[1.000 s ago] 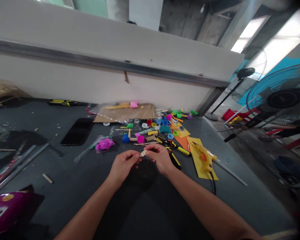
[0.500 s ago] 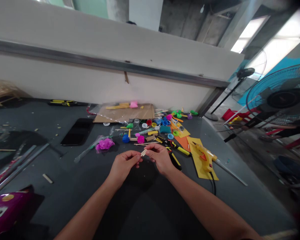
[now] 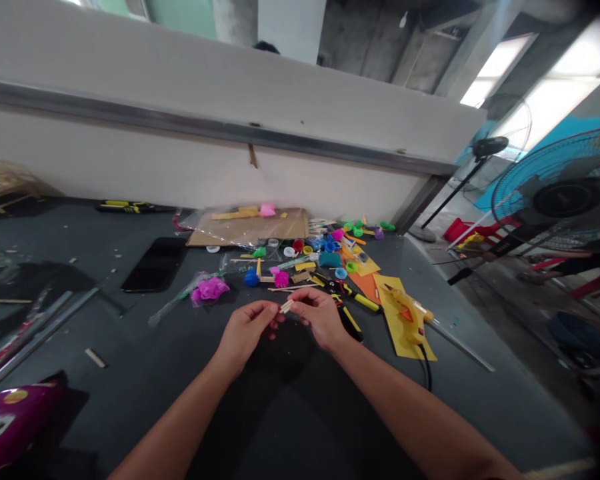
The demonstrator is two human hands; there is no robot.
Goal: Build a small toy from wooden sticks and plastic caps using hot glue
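Well, in the head view, the left hand (image 3: 247, 327) and the right hand (image 3: 320, 319) are both nearly closed, their fingertips pinching small wooden sticks (image 3: 287, 306) in the air above the dark desk (image 3: 130, 373). Just beyond the right hand, a yellow hot glue gun (image 3: 407, 317) lies on yellow paper (image 3: 405, 340), beside scattered colourful craft pieces (image 3: 300, 257).

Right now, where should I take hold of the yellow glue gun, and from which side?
Take the handle of the yellow glue gun, coming from the near side and above. It lies on the yellow card, handle toward you, black cord trailing from its base, so the grip stands free.
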